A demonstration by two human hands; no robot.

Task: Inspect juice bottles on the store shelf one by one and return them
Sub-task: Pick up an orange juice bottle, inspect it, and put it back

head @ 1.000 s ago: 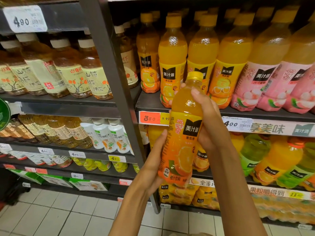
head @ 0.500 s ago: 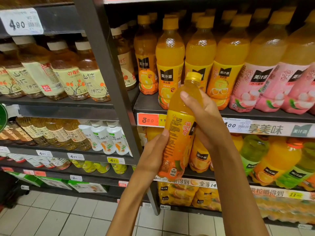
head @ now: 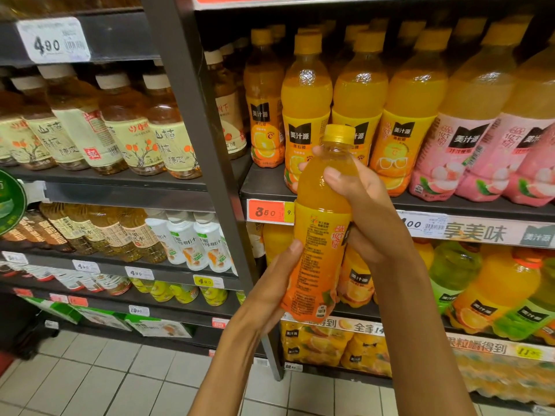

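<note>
Head view: clear plastic orange-juice bottle with yellow cap (head: 322, 223) is held upright-ish at centre frame, off the dark metal store shelf (head: 264, 187); right hand (head: 365, 211) grip clasps its upper body while left hand (head: 277, 280) grip cups the lower label. Best to turn it slowly with both hands firm so the fine print faces the camera, then set it back in the row's gap, I judge. Readable: shelf bottles marked 美汁源, orange price tag (head: 265, 212) "350", upper-left tag "490", strip 享美味.
</note>
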